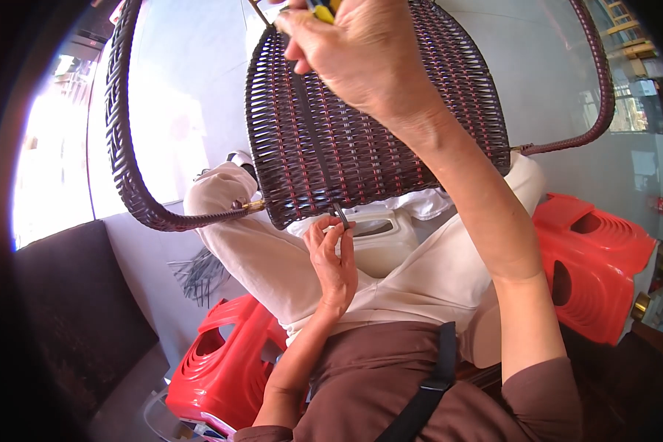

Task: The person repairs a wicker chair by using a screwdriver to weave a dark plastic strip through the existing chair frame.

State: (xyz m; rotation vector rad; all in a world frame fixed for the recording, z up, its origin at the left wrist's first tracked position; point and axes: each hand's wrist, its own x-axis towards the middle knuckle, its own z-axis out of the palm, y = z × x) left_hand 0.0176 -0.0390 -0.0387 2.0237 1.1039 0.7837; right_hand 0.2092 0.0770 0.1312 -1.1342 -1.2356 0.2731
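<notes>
A dark brown wicker chair (449,110) with reddish strands in its weave lies across my knees. My right hand (368,66) is above its far left part, closed round a tool with a yellow and black handle (323,10); the tool's working end is out of view. A dark flat strip (311,125) runs over the weave from below my right hand to the near edge. Whether the right fingers also grip this strip, I cannot tell. At the near edge, my left hand (334,261) pinches a short dark strip end (341,216) between thumb and fingers.
Curved woven arms, one at the left (121,140) and one at the right (604,88), stick out widely. A white plastic stool (390,239) stands between my legs. Red plastic stools flank me at the left (221,361) and right (589,265). Loose dark strips (200,276) lie on the floor.
</notes>
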